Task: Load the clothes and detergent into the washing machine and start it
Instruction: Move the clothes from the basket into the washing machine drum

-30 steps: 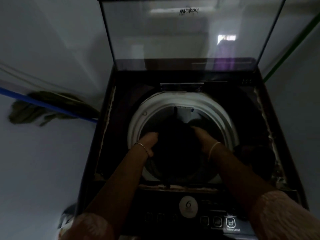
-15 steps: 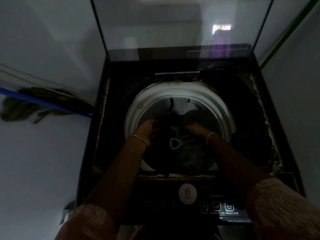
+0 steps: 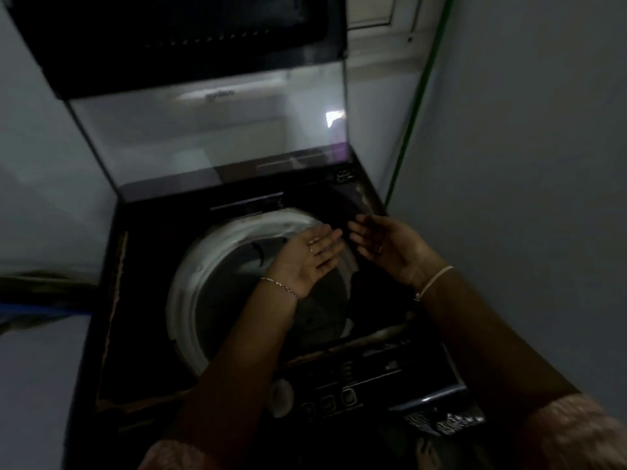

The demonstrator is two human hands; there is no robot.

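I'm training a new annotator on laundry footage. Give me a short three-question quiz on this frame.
1. True or false: the lid is shut.
2. The left hand and right hand are: A) clenched in fists, B) open and empty, C) out of view.
3. Fill in: the drum rim is coloured ____.
Key: 1 false, it stands open; 2 B; 3 white.

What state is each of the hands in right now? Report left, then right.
Left hand: open, palm up, holding nothing.
Right hand: open, fingers relaxed, holding nothing.
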